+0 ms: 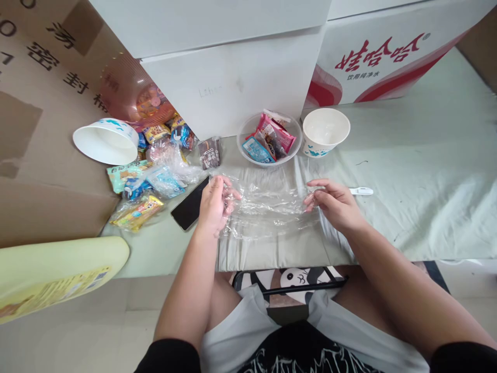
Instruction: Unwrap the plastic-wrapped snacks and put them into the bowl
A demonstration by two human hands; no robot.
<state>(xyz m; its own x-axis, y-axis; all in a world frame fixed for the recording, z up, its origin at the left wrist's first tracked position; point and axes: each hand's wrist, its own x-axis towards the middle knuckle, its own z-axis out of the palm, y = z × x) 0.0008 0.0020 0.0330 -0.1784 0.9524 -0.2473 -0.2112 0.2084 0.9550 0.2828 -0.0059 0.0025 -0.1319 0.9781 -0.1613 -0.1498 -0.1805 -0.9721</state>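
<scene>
A clear, crinkled plastic bag or film [267, 210] stretches between my two hands above the cloth-covered table. My left hand [218, 204] pinches its left end, close to a dark phone [189, 207] lying flat. At the other end, my right hand [332, 203] has thumb and fingers closed on the film. Just beyond the film stands a clear round bowl [243, 150] with several small snack packets [275, 135] in it. A white paper bowl with blue marks [325, 132] stands upright to its right. Near my right hand lies a white plastic utensil [362, 191], partly hidden.
A pile of wrapped snacks [155, 176] lies at the left, with a tilted paper bowl [104, 140] and a reddish clear bag [134, 93] by it. White boxes [233, 83] and a printed carton [373, 67] stand behind. A yellow package [58, 274] is at lower left.
</scene>
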